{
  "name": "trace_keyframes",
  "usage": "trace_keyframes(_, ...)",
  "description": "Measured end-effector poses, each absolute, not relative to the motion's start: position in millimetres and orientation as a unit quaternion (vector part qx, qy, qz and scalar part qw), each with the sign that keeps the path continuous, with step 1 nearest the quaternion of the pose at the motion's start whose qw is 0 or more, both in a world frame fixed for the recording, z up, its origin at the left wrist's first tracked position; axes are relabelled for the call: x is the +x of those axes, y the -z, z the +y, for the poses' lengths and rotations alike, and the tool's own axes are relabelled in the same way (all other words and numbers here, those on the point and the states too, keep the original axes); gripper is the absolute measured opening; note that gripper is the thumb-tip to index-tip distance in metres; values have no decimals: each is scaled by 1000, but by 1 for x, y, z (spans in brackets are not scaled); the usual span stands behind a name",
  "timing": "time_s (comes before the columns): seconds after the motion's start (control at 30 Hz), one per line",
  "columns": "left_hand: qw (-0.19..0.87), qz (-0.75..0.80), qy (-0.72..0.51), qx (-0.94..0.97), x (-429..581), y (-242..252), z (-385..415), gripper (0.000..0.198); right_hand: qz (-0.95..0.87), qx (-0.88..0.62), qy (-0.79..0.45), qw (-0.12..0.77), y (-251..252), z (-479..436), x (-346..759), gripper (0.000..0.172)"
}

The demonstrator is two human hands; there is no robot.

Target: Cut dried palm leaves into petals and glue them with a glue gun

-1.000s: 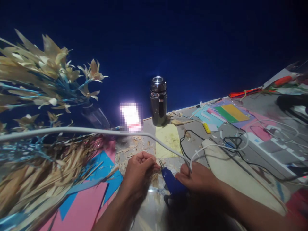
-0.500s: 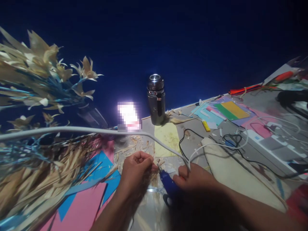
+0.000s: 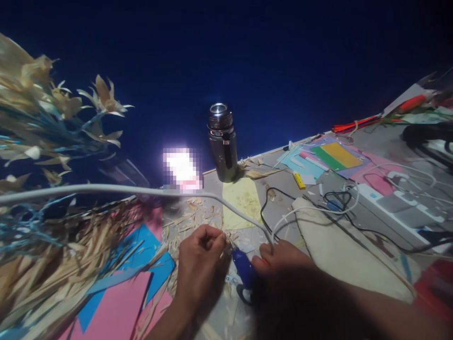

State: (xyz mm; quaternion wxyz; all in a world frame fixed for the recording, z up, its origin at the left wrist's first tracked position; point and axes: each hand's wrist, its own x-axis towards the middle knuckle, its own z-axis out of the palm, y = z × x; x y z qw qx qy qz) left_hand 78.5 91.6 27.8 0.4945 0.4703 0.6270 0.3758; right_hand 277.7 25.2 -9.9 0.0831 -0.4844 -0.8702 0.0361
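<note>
My right hand (image 3: 285,259) is wrapped round a blue glue gun (image 3: 245,270), with a bit of red showing by the fingers. Its narrow tip points up and left, close to the fingertips of my left hand (image 3: 198,257). Those fingers are pinched together; what they hold, if anything, is too small to make out. Below the glue gun lie scissors (image 3: 244,294), partly covered by it. A pale thick cable (image 3: 166,191) runs across in front and passes by my right hand.
A steel flask (image 3: 223,151) stands on yellow paper (image 3: 242,205). Dried husk strips (image 3: 31,278) and pink and blue paper lie left, under husk flowers (image 3: 106,97). To the right are a pale flat board (image 3: 339,255), a power strip (image 3: 396,217), a yellow lighter (image 3: 299,180) and tangled wires.
The view has shifted slightly, so most things sit further left. My left hand stays pinched beside the glue gun's tip, and my right hand keeps its grip.
</note>
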Motion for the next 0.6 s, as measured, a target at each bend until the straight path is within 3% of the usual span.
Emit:
trace_keyframes(0.17,495,608,-392,481,81,-29,85,14,-870,-493,-4,11,5,26,275,5)
trace_keyframes(0.33,554,605,-418,391,80,-42,92,21,-807,-578,-109,-54,7,42,276,8)
trace_keyframes(0.47,648,565,-400,317,72,-43,103,29,-779,-608,-150,-31,4,54,289,32)
trace_keyframes(0.6,716,496,-405,280,71,-40,104,34,-824,-552,-128,17,1,53,304,85)
